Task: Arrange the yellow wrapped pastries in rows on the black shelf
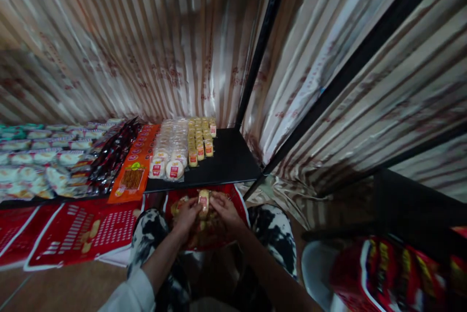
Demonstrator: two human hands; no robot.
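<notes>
Between my left hand [188, 213] and my right hand [225, 209] is a small wrapped snack cake [204, 201], pale yellow with a red and white label. Fingers of both hands are closed on its sides. Beneath them a red bag [239, 196] lies open between my knees, with several more yellow packets inside, partly hidden by my hands. Just ahead, on the black shelf [233, 156], stand rows of similar yellow packets [200, 144]. To their left are stacks of round, pale wrapped biscuits [174, 168].
An orange snack packet [131, 171] and dark shiny packets [113, 156] lie further left, beside rows of white packets [36, 156]. More red bags [87, 231] hang below the shelf. Black posts [260, 49] rise before a striped curtain [164, 44]. A white stool [318, 268] stands right.
</notes>
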